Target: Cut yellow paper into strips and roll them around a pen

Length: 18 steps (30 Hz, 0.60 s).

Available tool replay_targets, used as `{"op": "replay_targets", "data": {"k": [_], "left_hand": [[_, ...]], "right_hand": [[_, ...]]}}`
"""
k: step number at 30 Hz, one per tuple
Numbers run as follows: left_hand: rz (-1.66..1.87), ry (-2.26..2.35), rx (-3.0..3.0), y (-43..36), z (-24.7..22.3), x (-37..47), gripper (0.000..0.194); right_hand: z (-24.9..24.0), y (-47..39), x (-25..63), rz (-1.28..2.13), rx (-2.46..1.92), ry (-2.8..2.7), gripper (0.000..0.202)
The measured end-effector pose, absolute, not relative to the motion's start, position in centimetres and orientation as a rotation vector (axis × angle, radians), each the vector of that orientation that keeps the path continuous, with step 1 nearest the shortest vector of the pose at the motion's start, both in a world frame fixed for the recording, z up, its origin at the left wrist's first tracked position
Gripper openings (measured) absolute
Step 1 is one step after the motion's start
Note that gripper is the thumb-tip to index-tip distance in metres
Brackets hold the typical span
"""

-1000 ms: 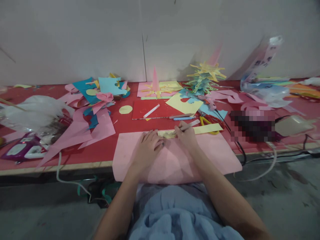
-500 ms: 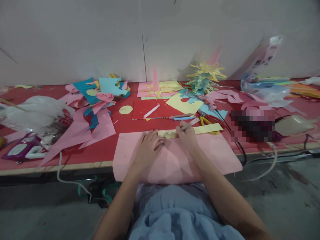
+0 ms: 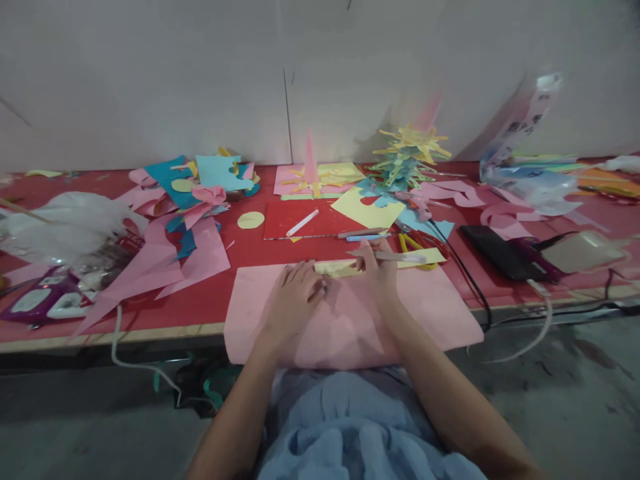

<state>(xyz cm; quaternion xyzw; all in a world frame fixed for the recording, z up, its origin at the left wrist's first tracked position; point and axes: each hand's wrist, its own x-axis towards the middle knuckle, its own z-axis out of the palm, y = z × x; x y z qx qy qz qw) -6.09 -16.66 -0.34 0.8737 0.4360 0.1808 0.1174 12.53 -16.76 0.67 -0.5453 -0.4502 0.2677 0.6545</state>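
Pen (image 3: 397, 257) in right hand (image 3: 379, 272) (left hand (image 3: 299, 288) rests on pink paper (image 3: 345, 327)).

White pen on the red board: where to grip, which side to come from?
Probably pinch the white pen mid-barrel, straight from above, fingertips closing across its length: it's slim, lies slantwise on the red board, and bare red borders both long sides. The left hand looks nearest.

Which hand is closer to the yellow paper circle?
Left. The left hand is right of the yellow circle and nearer the camera; the right hand is farther right, holding a pen.
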Motion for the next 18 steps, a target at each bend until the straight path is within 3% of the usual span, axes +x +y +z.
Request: {"op": "replay_targets", "data": {"k": [4,18], "left_hand": [[0.525,1.281,2.557,-16.67,-0.35,-6.10,0.025],[0.591,1.295,2.489,-16.73,-0.34,-6.11,0.029]], "right_hand": [[0.51,-17.21,11.85,0.854,-1.239,-1.120,0.037],[0.33,-17.28,12.16,0.668,-1.460,-1.258,0.045]]}}
